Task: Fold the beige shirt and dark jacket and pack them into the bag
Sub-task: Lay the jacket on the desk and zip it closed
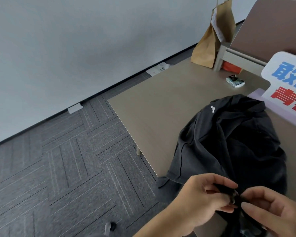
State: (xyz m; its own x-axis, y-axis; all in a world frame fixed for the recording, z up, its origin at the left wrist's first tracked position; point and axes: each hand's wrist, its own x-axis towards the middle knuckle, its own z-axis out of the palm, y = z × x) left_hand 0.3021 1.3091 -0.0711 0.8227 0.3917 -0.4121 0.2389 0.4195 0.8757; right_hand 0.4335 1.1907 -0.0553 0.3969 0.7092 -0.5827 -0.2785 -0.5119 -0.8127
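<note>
Dark jacket (229, 142) heaped on desk (152, 108), unfolded. Left hand (203, 195) and right hand (270, 209) pinch its near hem, fingers closed on cloth, likely finding edge for spreading. Paper bag (212, 40) stands at far end.

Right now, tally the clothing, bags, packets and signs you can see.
Clothing: 1, crumpled dark jacket
Bags: 1, brown paper bag
Packets: 1, small white printed packet
Signs: 1, white sign, blue and red characters
Total: 4

left hand (200, 199): bare, worn items none visible | forearm (158, 224): bare as far as the bottom frame edge | right hand (272, 214): bare, wrist cut off by the frame corner
</note>
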